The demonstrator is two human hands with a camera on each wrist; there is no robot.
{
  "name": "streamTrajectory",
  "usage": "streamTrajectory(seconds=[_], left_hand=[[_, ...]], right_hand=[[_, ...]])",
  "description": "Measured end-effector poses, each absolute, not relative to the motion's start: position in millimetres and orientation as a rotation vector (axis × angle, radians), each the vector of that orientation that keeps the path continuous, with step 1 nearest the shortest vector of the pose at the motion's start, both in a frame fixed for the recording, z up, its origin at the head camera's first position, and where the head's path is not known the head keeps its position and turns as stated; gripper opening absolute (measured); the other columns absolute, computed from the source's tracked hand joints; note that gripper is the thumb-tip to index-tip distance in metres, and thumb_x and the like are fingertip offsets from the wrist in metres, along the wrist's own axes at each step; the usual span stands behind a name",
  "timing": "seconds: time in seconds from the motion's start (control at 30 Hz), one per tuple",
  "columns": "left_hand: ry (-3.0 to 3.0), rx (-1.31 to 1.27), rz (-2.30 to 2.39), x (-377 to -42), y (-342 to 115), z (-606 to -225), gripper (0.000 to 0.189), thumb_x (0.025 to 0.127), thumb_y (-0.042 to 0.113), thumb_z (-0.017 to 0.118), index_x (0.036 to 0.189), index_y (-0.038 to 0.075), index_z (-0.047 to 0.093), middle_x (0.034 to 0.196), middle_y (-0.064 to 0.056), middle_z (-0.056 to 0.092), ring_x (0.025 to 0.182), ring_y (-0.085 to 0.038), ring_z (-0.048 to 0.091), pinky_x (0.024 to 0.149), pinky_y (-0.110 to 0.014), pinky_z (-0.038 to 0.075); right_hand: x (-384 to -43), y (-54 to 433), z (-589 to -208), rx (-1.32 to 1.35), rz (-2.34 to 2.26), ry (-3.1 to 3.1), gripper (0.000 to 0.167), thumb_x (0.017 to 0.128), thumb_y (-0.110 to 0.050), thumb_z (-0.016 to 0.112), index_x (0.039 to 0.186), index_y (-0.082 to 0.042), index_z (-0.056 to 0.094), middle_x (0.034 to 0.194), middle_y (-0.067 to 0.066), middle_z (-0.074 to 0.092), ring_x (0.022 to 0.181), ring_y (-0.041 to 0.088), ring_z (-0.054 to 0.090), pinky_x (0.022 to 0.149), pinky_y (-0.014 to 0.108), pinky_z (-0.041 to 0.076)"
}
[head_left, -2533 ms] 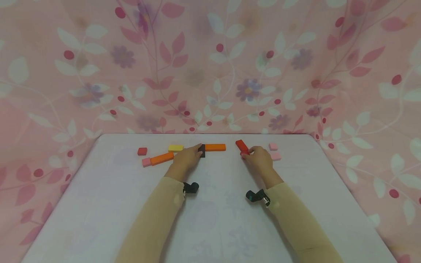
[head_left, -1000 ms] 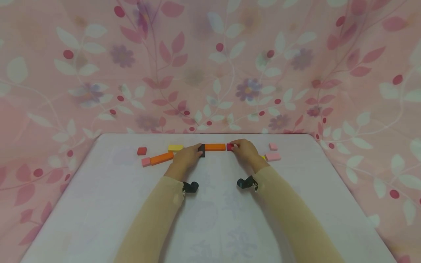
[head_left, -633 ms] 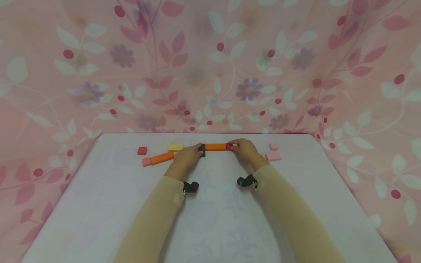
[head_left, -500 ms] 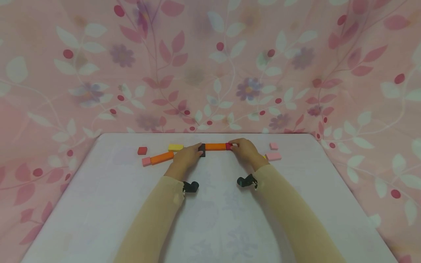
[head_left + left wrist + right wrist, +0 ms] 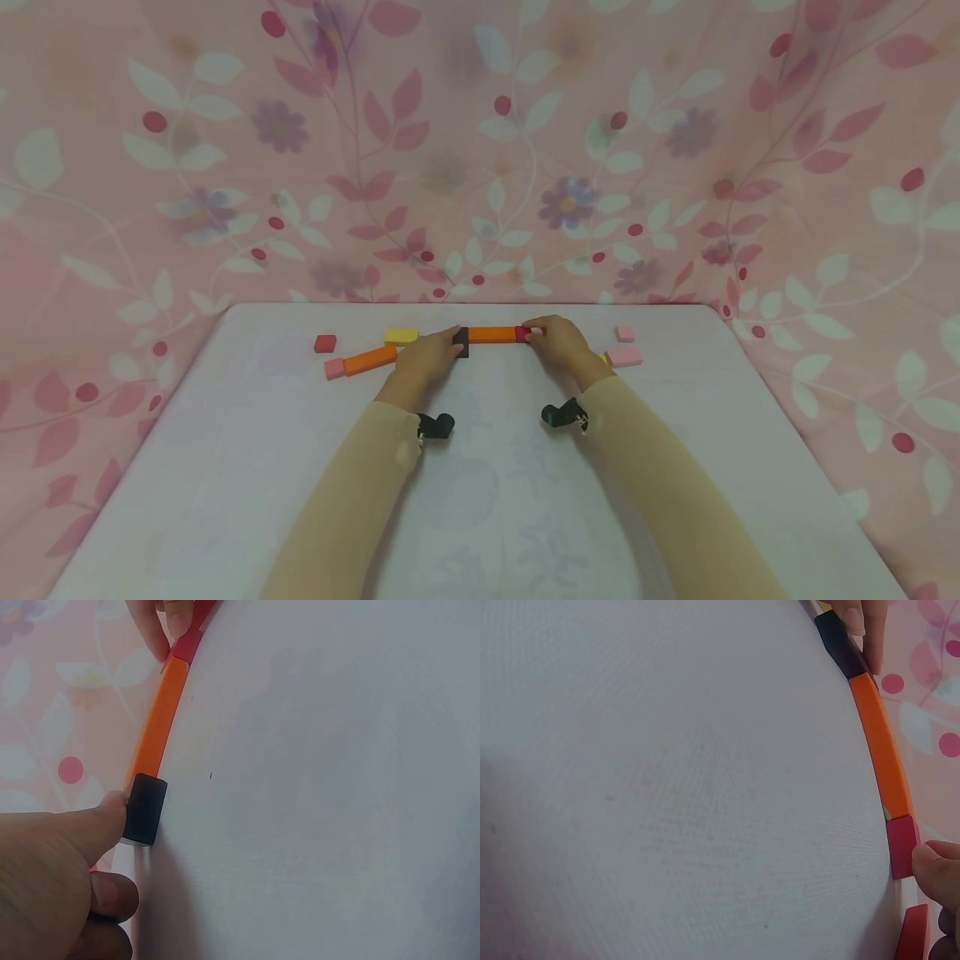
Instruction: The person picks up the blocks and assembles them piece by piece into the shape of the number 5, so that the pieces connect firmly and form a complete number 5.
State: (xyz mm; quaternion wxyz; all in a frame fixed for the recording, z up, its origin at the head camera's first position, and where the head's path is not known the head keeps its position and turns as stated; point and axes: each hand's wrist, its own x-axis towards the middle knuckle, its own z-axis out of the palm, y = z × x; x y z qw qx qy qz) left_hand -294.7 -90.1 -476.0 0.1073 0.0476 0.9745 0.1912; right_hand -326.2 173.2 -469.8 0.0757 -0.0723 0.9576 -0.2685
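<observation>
We see a pink floral cloth [image 5: 480, 150] filling the background, and before it the white bench [image 5: 480, 517] with the blocks near its far edge. Two tan sleeves [image 5: 341, 500] reach forward across it. The left grip [image 5: 426, 360] pinches the black block between finger and thumb; the right grip [image 5: 562, 346] pinches the crimson block the same way. We find a black camera [image 5: 437, 427] at each wrist. The orange bar [image 5: 492, 335] lies between the hands, touching the black block [image 5: 146, 810] at its left end and the crimson block [image 5: 903, 847] at its right. Another orange bar [image 5: 369, 361] slants beside the left grip, with a yellow block [image 5: 401, 337] just behind it. Right of the right grip we see a pink slab [image 5: 624, 357]. A red block [image 5: 325, 343] sits at far left, near a pink cube [image 5: 333, 368] touching the slanted bar; a smaller pink block [image 5: 625, 333] lies behind the slab.
</observation>
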Motion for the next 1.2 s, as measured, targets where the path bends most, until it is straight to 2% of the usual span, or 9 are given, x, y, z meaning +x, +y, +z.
streamTrajectory(seconds=[0.27, 0.47, 0.77, 0.97, 1.2], left_hand=[[2.855, 0.146, 0.584, -293.6, -89.1, -476.4, 0.052, 0.105, 0.047, 0.046, 0.155, 0.034, 0.039, 0.149, -0.009, 0.05, 0.131, -0.037, 0.051, 0.099, -0.058, 0.042], [2.855, 0.139, 0.567, -294.2, -89.1, -474.7, 0.052, 0.105, 0.048, 0.045, 0.155, 0.036, 0.039, 0.148, -0.011, 0.051, 0.128, -0.039, 0.054, 0.093, -0.056, 0.046], [2.853, 0.123, 0.56, -295.8, -88.9, -475.4, 0.052, 0.104, 0.05, 0.046, 0.154, 0.037, 0.038, 0.147, -0.012, 0.052, 0.127, -0.038, 0.054, 0.092, -0.054, 0.047], [2.831, 0.115, 0.603, -295.9, -88.7, -474.7, 0.053, 0.104, 0.048, 0.047, 0.155, 0.037, 0.038, 0.149, -0.009, 0.05, 0.132, -0.037, 0.05, 0.1, -0.056, 0.043], [2.825, 0.115, 0.615, -294.7, -88.4, -472.4, 0.052, 0.104, 0.047, 0.047, 0.154, 0.036, 0.039, 0.15, -0.01, 0.049, 0.131, -0.039, 0.05, 0.099, -0.057, 0.043]], right_hand=[[-327.4, 175.3, -470.8, -0.26, -0.804, 2.88, 0.033, 0.1, -0.024, 0.063, 0.132, -0.018, 0.068, 0.131, 0.01, 0.064, 0.113, 0.03, 0.055, 0.107, 0.049, 0.039], [-326.4, 174.4, -469.4, -0.235, -0.805, 2.861, 0.034, 0.1, -0.024, 0.063, 0.134, -0.018, 0.067, 0.135, 0.01, 0.062, 0.12, 0.031, 0.053, 0.109, 0.049, 0.037], [-327.4, 174.3, -468.7, -0.289, -0.765, 2.886, 0.033, 0.1, -0.023, 0.063, 0.132, -0.017, 0.068, 0.126, 0.009, 0.066, 0.101, 0.029, 0.055, 0.1, 0.046, 0.043], [-327.4, 174.8, -469.1, -0.284, -0.751, 2.884, 0.033, 0.1, -0.024, 0.063, 0.132, -0.018, 0.068, 0.124, 0.009, 0.066, 0.098, 0.028, 0.055, 0.097, 0.046, 0.045], [-327.7, 173.7, -468.2, -0.312, -0.737, 2.891, 0.033, 0.1, -0.022, 0.063, 0.133, -0.016, 0.067, 0.124, 0.011, 0.067, 0.095, 0.027, 0.053, 0.097, 0.045, 0.044]])
